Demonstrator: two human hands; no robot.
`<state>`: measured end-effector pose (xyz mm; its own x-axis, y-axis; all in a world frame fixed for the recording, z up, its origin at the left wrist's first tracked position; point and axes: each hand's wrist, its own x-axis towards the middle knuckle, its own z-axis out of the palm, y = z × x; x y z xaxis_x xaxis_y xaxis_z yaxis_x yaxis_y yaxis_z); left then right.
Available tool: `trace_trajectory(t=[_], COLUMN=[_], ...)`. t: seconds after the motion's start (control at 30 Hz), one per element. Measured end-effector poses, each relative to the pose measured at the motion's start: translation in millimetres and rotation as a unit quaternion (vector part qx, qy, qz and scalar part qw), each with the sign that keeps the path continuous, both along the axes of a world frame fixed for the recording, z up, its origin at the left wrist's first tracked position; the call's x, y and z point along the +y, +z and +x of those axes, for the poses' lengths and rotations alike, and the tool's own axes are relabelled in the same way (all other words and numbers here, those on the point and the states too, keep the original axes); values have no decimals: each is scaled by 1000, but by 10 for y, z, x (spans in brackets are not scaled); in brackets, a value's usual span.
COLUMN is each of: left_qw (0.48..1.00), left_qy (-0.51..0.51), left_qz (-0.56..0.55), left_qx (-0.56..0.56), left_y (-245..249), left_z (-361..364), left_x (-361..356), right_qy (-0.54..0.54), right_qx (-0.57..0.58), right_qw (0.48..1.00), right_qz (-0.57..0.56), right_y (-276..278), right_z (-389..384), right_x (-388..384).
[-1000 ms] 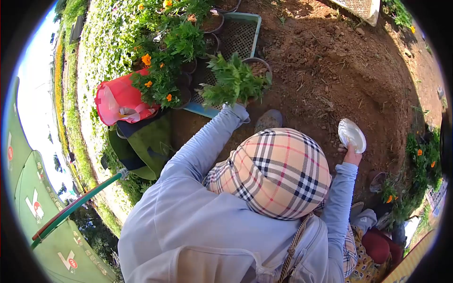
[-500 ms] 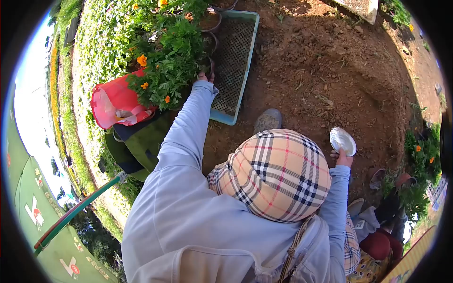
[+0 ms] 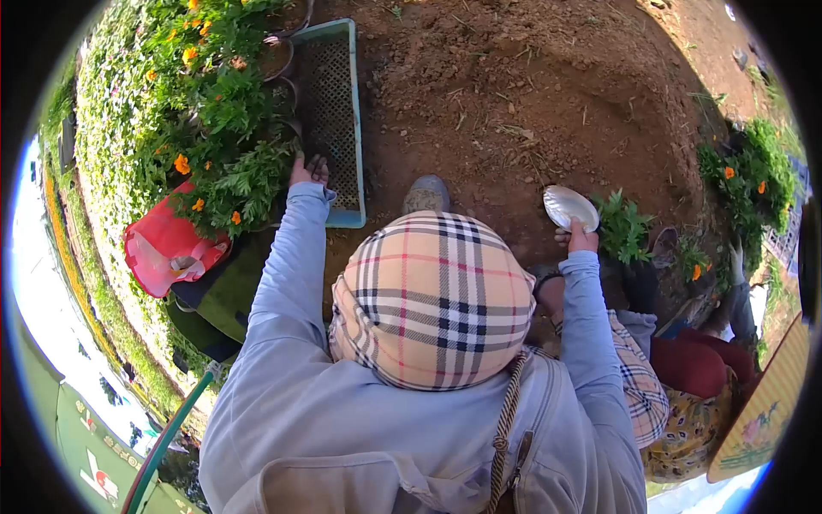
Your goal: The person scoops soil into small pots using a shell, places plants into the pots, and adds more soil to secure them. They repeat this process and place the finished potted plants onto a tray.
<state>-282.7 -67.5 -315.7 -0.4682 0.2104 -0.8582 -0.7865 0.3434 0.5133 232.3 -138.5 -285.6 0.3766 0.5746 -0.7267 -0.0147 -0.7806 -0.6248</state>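
My left hand (image 3: 309, 170) reaches to the row of potted marigolds (image 3: 231, 111), beside the nearest pot, which leaves partly hide. Its fingers are apart and appear to hold nothing. The marigold pots (image 3: 278, 58) stand along the left side of a light-blue plastic crate (image 3: 352, 120) with a mesh bottom. On the other side, my right hand (image 3: 579, 237) is closed on the near edge of a shallow, silvery, shell-like dish (image 3: 571, 209), held tilted above the soil. A leafy green plant (image 3: 624, 227) is just right of that hand.
Reddish-brown soil (image 3: 479, 111) spreads ahead, with a shoe (image 3: 426, 194) on it. A bulging plaid cloth (image 3: 437, 300) lies between my arms. A red bag (image 3: 171, 244) sits at left. At right are another person's dark-red clothing (image 3: 689, 364) and more marigolds (image 3: 753, 180).
My left hand's fingers have loosened from the pot. The view has shifted, so crate and pots lie farther left. The leafy plant now shows beside my right hand, which still grips the dish.
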Motion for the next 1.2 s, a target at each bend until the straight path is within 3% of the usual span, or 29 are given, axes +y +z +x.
trace_trajectory(t=[0.03,0.1,0.2,0.33,0.37,0.47,0.5,0.63,0.73,0.83,0.93,1.1,1.17,1.2], left_qw=[997,985,959,907,897,875,869,852,849,847,838,775,744,727], left_qy=[-71,-155,-269,-403,-423,-462,-471,-502,-510,-517,-530,-608,-648,-667], left_qz=[-33,-9,91,119,124,143,150,150,139,127,121,147,140,136], left_qx=[-23,71,24,29,32,17,8,5,-11,-20,-47,-82,-88,-90], left_y=[-312,-5,274,368,374,413,423,460,410,339,403,436,478,486], left_z=[-151,331,896,1448,1563,1810,1871,2015,2025,2040,2146,2374,2501,2560], left_x=[-140,-183,-138,74,125,240,261,264,201,137,142,272,364,422], right_qy=[19,21,-9,-68,-39,49,65,-138,-271,-171,-176,-128,-107,-51], right_qx=[-10,-78,-145,-208,-246,-432,-487,-292,-258,-332,-322,-310,-226,-245], right_qw=[1000,997,989,976,967,892,868,944,927,928,930,932,939,935], right_qz=[-4,-18,8,8,-61,-121,-66,66,19,1,9,135,235,251], right_y=[-70,-87,-63,-167,-37,-138,-157,77,145,-571,-715,217,339,375], right_z=[38,34,99,367,415,724,785,645,601,1058,1150,370,60,-79], right_x=[-63,-142,-257,-314,-254,-304,-327,-214,-165,-410,-417,-49,85,137])
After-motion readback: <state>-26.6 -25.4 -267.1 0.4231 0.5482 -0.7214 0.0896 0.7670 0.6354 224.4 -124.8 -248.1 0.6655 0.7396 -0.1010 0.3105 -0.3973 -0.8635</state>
